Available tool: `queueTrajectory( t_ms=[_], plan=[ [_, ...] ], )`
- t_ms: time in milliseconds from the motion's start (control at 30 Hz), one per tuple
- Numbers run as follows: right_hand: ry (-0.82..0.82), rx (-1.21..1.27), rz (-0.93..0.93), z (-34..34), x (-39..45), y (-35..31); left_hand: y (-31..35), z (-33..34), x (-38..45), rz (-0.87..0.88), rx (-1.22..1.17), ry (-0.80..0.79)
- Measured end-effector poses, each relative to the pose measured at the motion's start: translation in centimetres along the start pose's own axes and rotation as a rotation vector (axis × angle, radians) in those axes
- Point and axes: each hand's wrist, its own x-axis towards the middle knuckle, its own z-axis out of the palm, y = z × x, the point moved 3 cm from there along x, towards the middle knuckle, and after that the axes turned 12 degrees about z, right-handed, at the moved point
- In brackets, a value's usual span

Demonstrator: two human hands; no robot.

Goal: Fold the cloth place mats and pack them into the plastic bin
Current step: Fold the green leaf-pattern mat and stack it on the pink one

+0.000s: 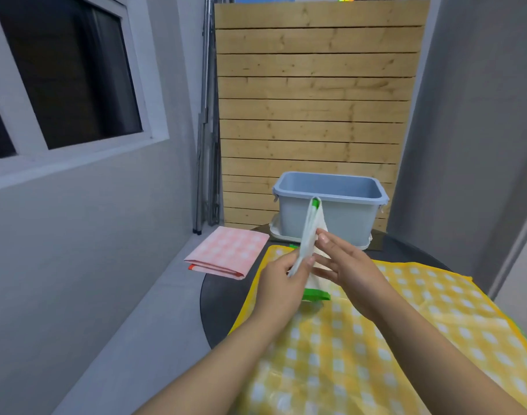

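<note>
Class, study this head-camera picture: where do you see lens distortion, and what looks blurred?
Head view: the window frame and the right wall bow outward, typical wide-angle distortion; the folded green mat held between the left hand and right hand looks smeared; the blue bin and pink mat stay fairly sharp.

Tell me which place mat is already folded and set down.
The pink mat, left of the bin. The green-edged mat is held upright; the yellow mat lies unfolded.
</note>
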Motion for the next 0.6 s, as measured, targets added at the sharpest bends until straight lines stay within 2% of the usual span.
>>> queueTrajectory(
  t_ms=[167,300,467,533,600],
  plan=[
    [-0.064,0.040,-0.028,0.2,0.1,-0.9,0.5,0.3,0.4,-0.005,-0.083,-0.080],
    [-0.069,0.110,0.011,0.2,0.2,-1.2,0.4,0.4,0.4,0.032,-0.058,-0.125],
    [0.060,0.188,0.030,0.0,0.7,-0.8,0.2,0.6,0.5,-0.041,-0.047,-0.212],
    [0.105,0.244,0.047,-0.2,0.9,-0.5,0.3,0.0,0.8,-0.096,-0.146,-0.116],
    [0.093,0.294,0.063,-0.3,1.1,-0.4,0.0,-1.2,1.2,-0.064,-0.051,0.023]
  ],
)
